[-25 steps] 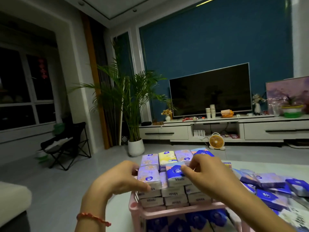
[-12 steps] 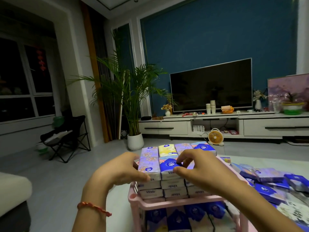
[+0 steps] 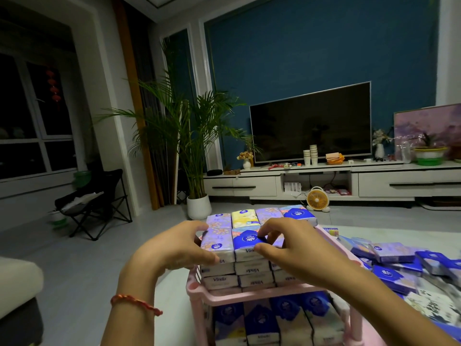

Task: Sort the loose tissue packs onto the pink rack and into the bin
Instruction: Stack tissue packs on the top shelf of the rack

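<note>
Both hands sit on the top layer of the stack in my feed. My left hand (image 3: 174, 245) grips the lavender pack (image 3: 217, 237) at the front left corner, fingers curled over its top and thumb along its front edge. My right hand (image 3: 287, 248) pinches the blue pack (image 3: 245, 239) just beside it, in the middle of the front row, with fingertips bent onto its top and thumb against its white front face. The two packs touch side by side. A red string bracelet (image 3: 134, 302) circles my left wrist.

Behind them, in the back row, I make out a yellow pack (image 3: 244, 217) between lavender ones. Under the top layer more packs show white "Vinda" ends, all resting on the upper shelf of the pink rack (image 3: 249, 290). The shelf below holds a row of upright packs (image 3: 262, 318). Right of the rack, a jumbled heap of loose tissue packs (image 3: 399, 265) lies on a pale surface, mostly blue and lavender.

Farther out, across the grey floor, I see a small yellow fan (image 3: 317, 199) in front of a white TV cabinet (image 3: 274, 186). A dark television (image 3: 310, 123) and stacked paper cups (image 3: 310, 154) stand on the cabinet. A potted palm (image 3: 192, 136) stands at the cabinet's left end, a folding chair (image 3: 97, 203) farther left, and a sofa corner (image 3: 17, 283) fills the lower left edge.
</note>
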The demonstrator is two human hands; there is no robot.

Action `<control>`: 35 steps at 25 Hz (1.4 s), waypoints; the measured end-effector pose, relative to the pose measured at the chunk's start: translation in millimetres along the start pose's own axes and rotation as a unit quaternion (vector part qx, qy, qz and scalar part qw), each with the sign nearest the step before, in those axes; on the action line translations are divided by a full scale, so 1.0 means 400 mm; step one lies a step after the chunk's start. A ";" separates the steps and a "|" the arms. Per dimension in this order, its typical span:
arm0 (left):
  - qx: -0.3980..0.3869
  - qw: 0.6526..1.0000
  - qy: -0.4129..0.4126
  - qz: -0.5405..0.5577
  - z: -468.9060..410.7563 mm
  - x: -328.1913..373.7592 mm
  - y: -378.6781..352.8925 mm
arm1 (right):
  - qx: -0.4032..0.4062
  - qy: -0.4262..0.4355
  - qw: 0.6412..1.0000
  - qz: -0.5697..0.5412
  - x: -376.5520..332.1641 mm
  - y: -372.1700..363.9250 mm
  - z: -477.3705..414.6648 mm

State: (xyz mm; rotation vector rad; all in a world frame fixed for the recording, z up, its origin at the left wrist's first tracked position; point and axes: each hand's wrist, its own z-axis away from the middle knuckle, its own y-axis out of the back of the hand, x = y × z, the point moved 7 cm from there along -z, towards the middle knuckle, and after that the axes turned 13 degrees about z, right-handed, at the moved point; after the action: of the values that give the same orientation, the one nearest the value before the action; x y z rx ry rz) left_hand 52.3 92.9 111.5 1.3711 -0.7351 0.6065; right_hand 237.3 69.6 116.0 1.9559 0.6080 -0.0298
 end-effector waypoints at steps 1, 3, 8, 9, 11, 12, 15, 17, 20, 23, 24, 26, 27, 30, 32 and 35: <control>0.003 1.000 0.001 0.001 0.000 -0.001 0.001 | 0.000 0.004 1.000 0.003 -0.001 0.001 0.002; 0.005 1.000 0.004 0.001 0.005 0.003 0.000 | -0.003 0.011 1.000 0.008 -0.002 0.002 0.003; 0.025 0.999 0.015 -0.031 0.043 0.031 0.003 | -0.027 0.028 0.999 0.002 -0.006 0.011 0.005; 0.047 0.998 0.012 -0.048 0.056 0.042 0.014 | -0.039 0.025 0.999 -0.013 0.002 0.024 0.003; 0.100 0.993 -0.026 -0.062 0.086 0.083 0.041 | -0.040 -0.010 0.997 -0.067 0.045 0.077 0.000; 0.120 0.990 -0.057 -0.057 0.102 0.114 0.044 | -0.021 -0.036 0.996 -0.085 0.077 0.116 0.002; 0.087 0.983 -0.152 -0.058 0.135 0.222 -0.035 | 0.006 -0.131 0.988 -0.081 0.204 0.217 0.041; -0.019 0.979 -0.196 -0.060 0.136 0.301 -0.155 | -0.024 -0.207 0.977 -0.048 0.312 0.257 0.094; -0.237 0.944 -0.222 -0.063 0.150 0.402 -0.396 | -0.104 -0.333 0.936 0.053 0.500 0.303 0.223; -0.326 0.913 -0.225 -0.103 0.155 0.457 -0.603 | -0.193 -0.444 0.868 0.107 0.655 0.328 0.394; -0.324 0.908 -0.229 -0.138 0.150 0.467 -0.660 | -0.210 -0.473 0.846 0.128 0.695 0.340 0.446; -0.325 0.900 -0.223 -0.185 0.144 0.475 -0.754 | -0.233 -0.513 0.811 0.155 0.758 0.360 0.531; -0.337 0.896 -0.218 -0.188 0.144 0.478 -0.793 | -0.247 -0.525 0.800 0.157 0.780 0.360 0.559; -0.368 0.888 -0.211 -0.178 0.152 0.484 -0.860 | -0.277 -0.527 0.782 0.184 0.810 0.325 0.583; -0.364 0.887 -0.222 -0.180 0.157 0.492 -0.878 | -0.270 -0.523 0.780 0.210 0.826 0.282 0.578; -0.362 0.886 -0.221 -0.190 0.161 0.486 -0.893 | -0.293 -0.525 0.751 0.271 0.861 0.196 0.593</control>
State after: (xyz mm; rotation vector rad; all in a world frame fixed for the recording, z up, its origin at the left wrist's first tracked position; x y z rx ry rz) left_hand 440.9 -18.7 34.3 0.8968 -0.9007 -0.3040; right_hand 628.4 -21.0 -24.7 1.1360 -0.6524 -0.4833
